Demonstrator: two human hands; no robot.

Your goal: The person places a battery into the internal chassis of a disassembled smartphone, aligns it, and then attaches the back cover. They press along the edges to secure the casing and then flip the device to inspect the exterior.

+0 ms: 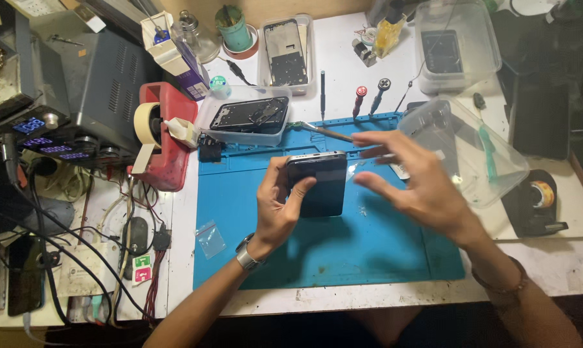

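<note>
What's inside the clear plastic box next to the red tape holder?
The clear plastic box holds a black phone frame with loose dark parts on top. Anything beneath the frame is hidden.

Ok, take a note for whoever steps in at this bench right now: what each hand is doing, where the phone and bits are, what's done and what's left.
Left hand: grips the dark phone by its edges, held above the blue work mat.
Right hand: open, fingers spread, blurred, just right of the phone, holding nothing visible.
Parts: phone frames lie in clear trays behind the mat; screwdrivers stand at the mat's back edge; a clear tub sits to the right.
Done: the phone looks closed and in one piece.
Left: cannot tell from this view; check the phone before going on.
</note>
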